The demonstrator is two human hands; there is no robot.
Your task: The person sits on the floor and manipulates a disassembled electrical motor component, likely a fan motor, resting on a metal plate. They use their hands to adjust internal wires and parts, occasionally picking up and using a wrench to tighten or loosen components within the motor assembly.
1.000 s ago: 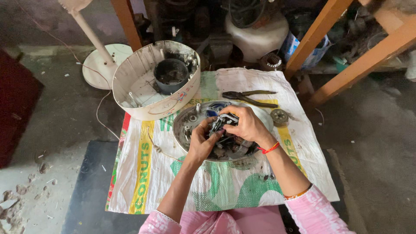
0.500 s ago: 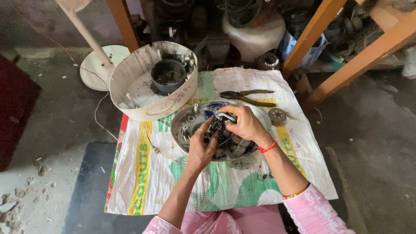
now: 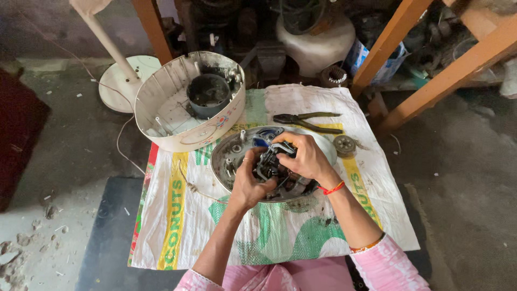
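Observation:
A round grey metal base plate (image 3: pixel 225 156) with wiring and small parts lies on a white printed woven sack (image 3: pixel 269 237). Over its middle my left hand (image 3: pixel 249 186) and my right hand (image 3: pixel 306 157) both grip a small dark metal part (image 3: pixel 267 164) with wires on it. The left hand holds it from below, the right from above and the right side. A red thread circles my right wrist.
A white oval appliance housing (image 3: pixel 177 116) with a dark cup inside lies tilted at the sack's upper left. Pliers (image 3: pixel 304 120) and a small round gear-like part (image 3: pixel 344 144) lie behind the plate. A white fan stand (image 3: pixel 116 64), orange wooden legs (image 3: pixel 390 46) and clutter stand beyond.
Both hands stay on the dark part over the plate with only small finger shifts. The view has shifted slightly.

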